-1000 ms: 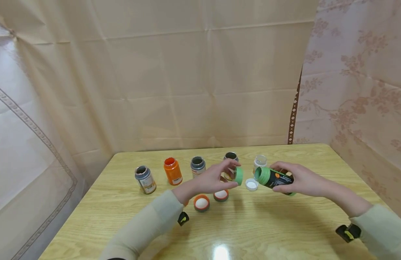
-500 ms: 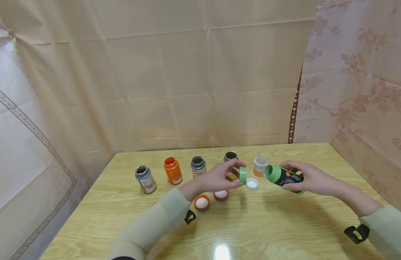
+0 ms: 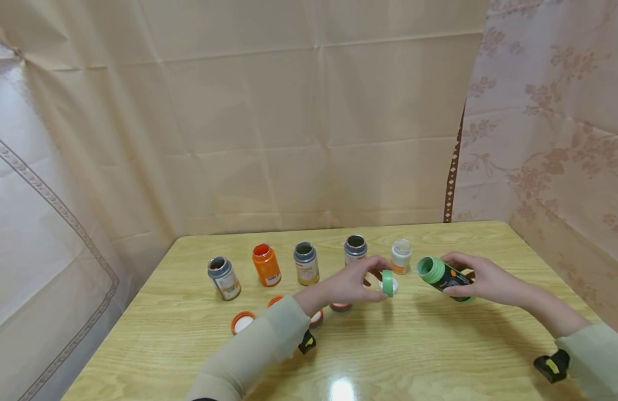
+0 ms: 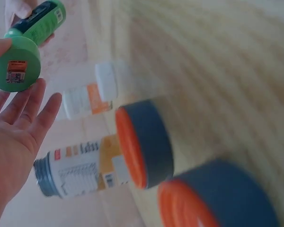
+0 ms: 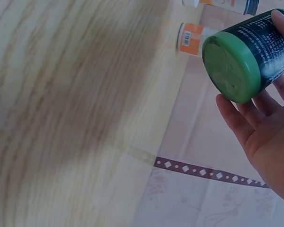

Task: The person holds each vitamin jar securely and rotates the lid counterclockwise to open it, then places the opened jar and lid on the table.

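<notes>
My left hand (image 3: 351, 283) pinches a green bottle cap (image 3: 387, 283) on edge above the table, in front of a white cap (image 3: 395, 285) that it partly hides. A small label shows on the green cap's flat top in the left wrist view. To its right, my right hand (image 3: 484, 280) grips a green bottle (image 3: 441, 275) with a dark label. The bottle is uncapped and tilted, its mouth towards the left hand. Its green base (image 5: 232, 66) faces the right wrist camera. Cap and bottle are apart.
Behind the hands stand uncapped bottles: an orange one (image 3: 266, 265), several grey-necked ones such as the leftmost (image 3: 224, 278), and a small white one (image 3: 401, 257). Orange-rimmed caps, one of them an upturned cap (image 3: 243, 322), lie around the left forearm. A curtain (image 3: 309, 122) hangs behind the table.
Both hands have moved to the right, the left one with the green cap and the right one with the green bottle. The left hand is now in front of the white cap.
</notes>
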{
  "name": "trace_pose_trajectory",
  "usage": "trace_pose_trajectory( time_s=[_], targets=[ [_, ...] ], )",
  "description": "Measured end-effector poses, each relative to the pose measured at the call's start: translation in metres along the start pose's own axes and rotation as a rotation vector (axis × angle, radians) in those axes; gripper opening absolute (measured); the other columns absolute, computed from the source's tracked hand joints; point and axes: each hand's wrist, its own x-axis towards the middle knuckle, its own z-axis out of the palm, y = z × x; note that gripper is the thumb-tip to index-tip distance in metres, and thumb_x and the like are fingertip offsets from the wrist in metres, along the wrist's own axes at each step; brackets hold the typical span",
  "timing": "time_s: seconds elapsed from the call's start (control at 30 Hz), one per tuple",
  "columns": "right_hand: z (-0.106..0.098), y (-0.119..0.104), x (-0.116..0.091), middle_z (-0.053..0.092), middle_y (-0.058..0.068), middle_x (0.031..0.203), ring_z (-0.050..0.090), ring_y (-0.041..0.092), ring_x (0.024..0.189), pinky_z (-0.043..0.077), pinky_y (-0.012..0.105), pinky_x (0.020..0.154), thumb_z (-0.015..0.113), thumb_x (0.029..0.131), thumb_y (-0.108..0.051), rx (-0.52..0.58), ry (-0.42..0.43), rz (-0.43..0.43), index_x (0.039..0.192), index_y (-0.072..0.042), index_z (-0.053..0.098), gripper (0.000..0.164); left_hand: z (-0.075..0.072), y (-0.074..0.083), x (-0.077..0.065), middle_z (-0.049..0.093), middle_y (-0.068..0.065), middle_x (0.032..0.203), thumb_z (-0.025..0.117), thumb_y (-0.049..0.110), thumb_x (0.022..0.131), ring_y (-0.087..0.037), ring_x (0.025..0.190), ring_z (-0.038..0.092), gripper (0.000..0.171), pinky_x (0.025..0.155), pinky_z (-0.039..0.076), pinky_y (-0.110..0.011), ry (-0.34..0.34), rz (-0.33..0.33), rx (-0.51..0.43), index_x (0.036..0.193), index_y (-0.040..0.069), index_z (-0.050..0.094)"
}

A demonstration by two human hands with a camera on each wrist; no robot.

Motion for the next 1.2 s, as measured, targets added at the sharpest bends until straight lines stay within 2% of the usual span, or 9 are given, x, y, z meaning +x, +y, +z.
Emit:
trace_pose_trajectory(
  time_s=[0.1, 0.27, 0.4, 0.6, 0.73, 0.9, 1.2],
  targets=[
    [0.002, 0.004, 0.000, 0.061, -0.003, 0.104, 0.055, 0.008, 0.094, 0.048, 0.042, 0.076, 0.079, 0.082, -0.019, 0.012, 0.010, 0.014, 0.123, -0.006, 0.057, 0.048, 0.008, -0.001, 0.002, 0.056, 0.009, 0.113, 0.075, 0.016, 0.086, -0.015, 0.109, 0.056, 0.053, 0.082, 0.048, -0.024, -0.041, -0.017, 0.024, 0.133, 0.011, 0.050],
    [0.007, 0.010, 0.000, 0.061, 0.002, 0.106, 0.055, 0.007, 0.096, 0.047, 0.047, 0.078, 0.079, 0.082, -0.016, 0.042, 0.008, 0.026, 0.124, 0.000, 0.056, 0.051, 0.021, -0.004, 0.005, 0.057, 0.010, 0.116, 0.074, 0.016, 0.087, -0.006, 0.108, 0.054, 0.053, 0.086, 0.047, -0.022, -0.109, -0.058, 0.015, 0.133, 0.007, 0.050],
    [0.011, 0.013, 0.001, 0.061, 0.004, 0.106, 0.054, 0.006, 0.095, 0.048, 0.048, 0.078, 0.079, 0.082, -0.015, 0.068, 0.005, 0.032, 0.123, 0.002, 0.055, 0.051, 0.028, -0.007, 0.008, 0.056, 0.009, 0.120, 0.074, 0.013, 0.087, -0.003, 0.109, 0.052, 0.052, 0.087, 0.046, -0.019, -0.124, -0.105, 0.019, 0.133, 0.009, 0.050],
    [0.014, 0.019, 0.002, 0.060, 0.008, 0.110, 0.055, 0.009, 0.097, 0.051, 0.038, 0.078, 0.078, 0.083, -0.016, 0.095, -0.009, 0.066, 0.123, 0.003, 0.054, 0.051, 0.035, -0.011, 0.012, 0.057, 0.010, 0.122, 0.077, 0.016, 0.085, -0.001, 0.111, 0.052, 0.055, 0.086, 0.044, -0.015, -0.127, -0.143, 0.099, 0.134, 0.013, 0.051],
    [0.017, 0.022, 0.001, 0.059, 0.011, 0.112, 0.055, 0.010, 0.098, 0.052, 0.030, 0.077, 0.077, 0.084, -0.015, 0.151, -0.030, 0.090, 0.125, 0.006, 0.051, 0.053, 0.038, -0.014, 0.016, 0.057, 0.009, 0.119, 0.078, 0.014, 0.084, -0.001, 0.109, 0.053, 0.054, 0.086, 0.044, -0.014, -0.132, -0.148, 0.103, 0.132, 0.012, 0.052],
    [0.020, 0.024, 0.002, 0.058, 0.016, 0.114, 0.055, 0.004, 0.098, 0.052, 0.027, 0.079, 0.077, 0.084, -0.011, 0.220, -0.051, 0.069, 0.125, 0.010, 0.049, 0.054, 0.040, -0.015, 0.018, 0.057, 0.006, 0.118, 0.078, 0.008, 0.083, -0.002, 0.108, 0.053, 0.053, 0.086, 0.044, -0.015, -0.139, -0.147, 0.096, 0.129, 0.009, 0.052],
    [0.029, 0.029, 0.002, 0.059, 0.015, 0.112, 0.058, 0.001, 0.098, 0.052, 0.025, 0.080, 0.078, 0.081, -0.007, 0.290, -0.061, 0.033, 0.122, 0.011, 0.048, 0.054, 0.042, -0.016, 0.019, 0.058, 0.008, 0.110, 0.080, 0.012, 0.082, 0.000, 0.098, 0.052, 0.049, 0.086, 0.042, -0.014, -0.186, -0.147, 0.206, 0.124, 0.012, 0.055]
  ],
)
